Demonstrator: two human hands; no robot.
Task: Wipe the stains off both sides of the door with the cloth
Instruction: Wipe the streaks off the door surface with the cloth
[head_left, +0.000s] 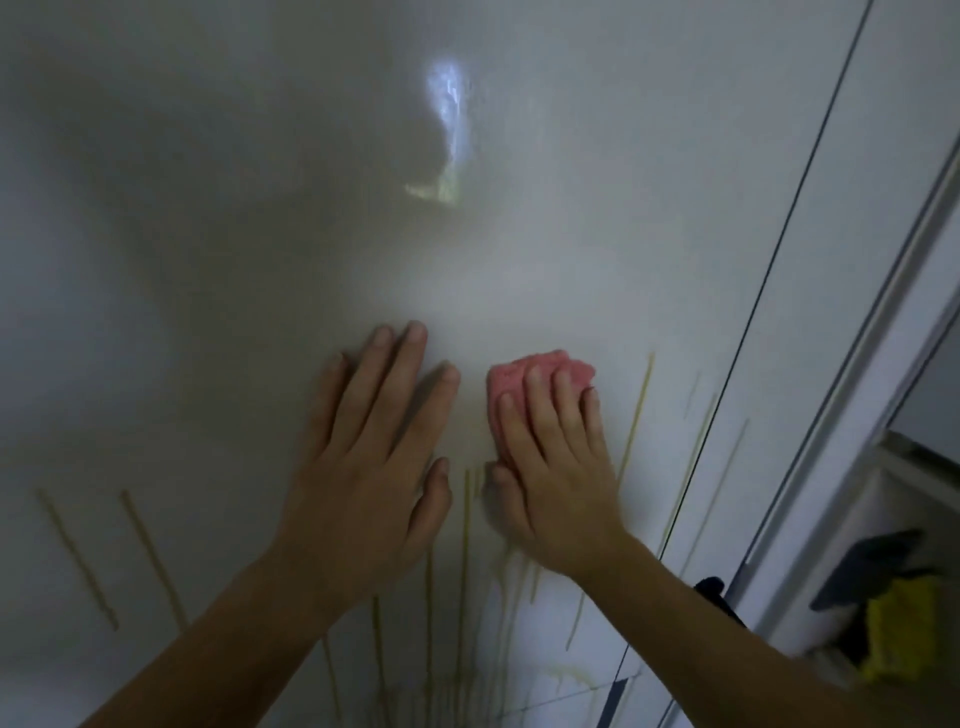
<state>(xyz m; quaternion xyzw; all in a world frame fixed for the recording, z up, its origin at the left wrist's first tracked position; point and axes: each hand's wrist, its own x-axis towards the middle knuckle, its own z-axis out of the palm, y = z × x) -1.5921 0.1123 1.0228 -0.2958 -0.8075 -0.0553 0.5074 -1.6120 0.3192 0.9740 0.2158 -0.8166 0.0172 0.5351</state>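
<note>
A glossy white door (260, 234) fills the view. Yellow stains (636, 415) run down it in thin streaks, thickest low in the middle and at the right. My right hand (556, 467) presses a bunched pink cloth (511, 379) against the door, fingers curved over it and thumb at its lower left edge. My left hand (374, 457) lies flat on the door just left of the cloth, fingers straight and spread.
The door's right edge (769, 291) runs diagonally, with a white frame (883, 322) beyond it. A dark handle (719, 597) shows behind my right forearm. At the lower right, a shelf holds dark and yellow items (893, 623).
</note>
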